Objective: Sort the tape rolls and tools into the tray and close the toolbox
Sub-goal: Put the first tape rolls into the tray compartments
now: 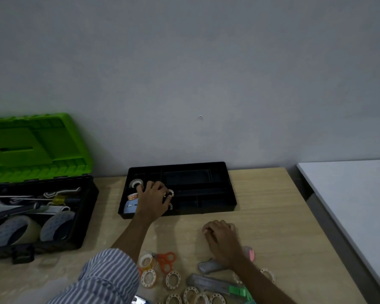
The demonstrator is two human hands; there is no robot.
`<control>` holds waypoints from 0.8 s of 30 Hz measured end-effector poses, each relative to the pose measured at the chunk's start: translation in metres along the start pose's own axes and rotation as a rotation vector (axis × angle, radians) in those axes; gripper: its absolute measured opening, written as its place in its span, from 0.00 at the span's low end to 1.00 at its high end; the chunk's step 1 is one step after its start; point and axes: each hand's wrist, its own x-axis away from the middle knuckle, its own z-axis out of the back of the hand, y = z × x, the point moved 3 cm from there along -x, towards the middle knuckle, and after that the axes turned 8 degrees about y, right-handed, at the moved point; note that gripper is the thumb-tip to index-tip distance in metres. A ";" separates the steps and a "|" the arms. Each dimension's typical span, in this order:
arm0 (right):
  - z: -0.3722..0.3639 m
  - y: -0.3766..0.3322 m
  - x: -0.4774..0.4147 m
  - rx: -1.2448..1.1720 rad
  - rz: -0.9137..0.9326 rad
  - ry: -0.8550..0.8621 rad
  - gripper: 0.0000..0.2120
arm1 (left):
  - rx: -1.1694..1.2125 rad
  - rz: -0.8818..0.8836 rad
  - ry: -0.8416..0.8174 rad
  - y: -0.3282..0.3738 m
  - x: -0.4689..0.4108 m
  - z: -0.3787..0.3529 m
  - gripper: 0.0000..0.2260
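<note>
Item 1. My left hand (154, 198): reaches palm down into the left end of the black tray (206, 166), fingers curled downward. A small tape roll (171, 192) sits right at the fingertips, at 3 o'clock of the knuckles. The view is too dim to tell whether I grip it or only touch it.

Item 2. My right hand (222, 238): rests on the bench (272, 216), fingers loosely curled, nothing seen in it. The tray lies at its 11 o'clock, apart from it.

Item 3. Tray contents: a white roll (135, 183) at 10 o'clock of my left hand, and an orange-printed roll (132, 196) at its 9 o'clock. The right compartments look dark.

Item 4. Loose on the bench, at 6 to 7 o'clock of my right hand:
- orange scissors (166, 260)
- several small white-cored rolls (173, 279)
- a grey cutter (211, 266)
- a second cutter with a green end (213, 284)
A pink roll (249, 253) lies just beside the right wrist, at 4 o'clock.

Item 5. Toolbox (86, 216): at 9 o'clock of the tray, green lid (37, 145) raised. It holds metal tools (31, 205) and two wide tape rolls (15, 231).
</note>
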 end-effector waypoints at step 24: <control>0.046 -0.003 -0.035 -0.075 -0.023 -0.462 0.13 | 0.280 -0.013 -0.170 0.000 0.105 -0.013 0.15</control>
